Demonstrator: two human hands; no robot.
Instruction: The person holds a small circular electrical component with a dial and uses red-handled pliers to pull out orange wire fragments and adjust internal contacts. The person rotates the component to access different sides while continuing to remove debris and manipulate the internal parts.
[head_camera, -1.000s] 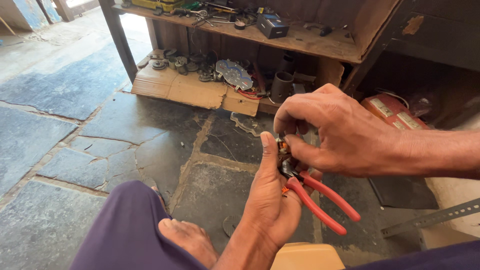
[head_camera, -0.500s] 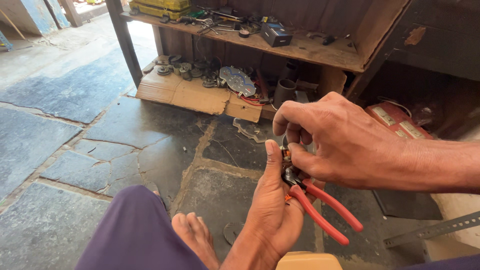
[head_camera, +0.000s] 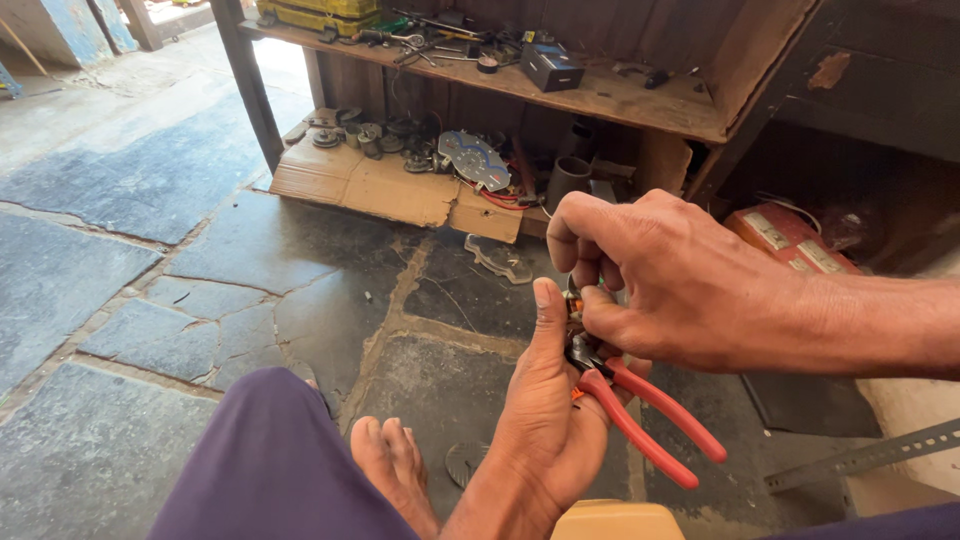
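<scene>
My left hand (head_camera: 545, 420) is raised palm-right in the lower middle, gripping red-handled pliers (head_camera: 640, 410) whose handles stick out down to the right. The pliers' dark jaws sit by my left thumb. My right hand (head_camera: 660, 275) comes in from the right and pinches a small orange-tipped part (head_camera: 574, 303) at the jaws, fingers curled over it. Most of that small part is hidden by the fingers.
Below are my purple-clad knee (head_camera: 270, 470) and bare foot (head_camera: 395, 465) on a stone slab floor (head_camera: 150, 250). A wooden bench (head_camera: 600, 95) with tools stands at the back, flattened cardboard (head_camera: 390, 190) with metal parts beneath it. A red box (head_camera: 790, 240) and a perforated metal strip (head_camera: 860, 455) lie right.
Both hands with the pliers stay together; the right fingers shifted slightly on the small part. The view tilted a little, bringing the bench closer.
</scene>
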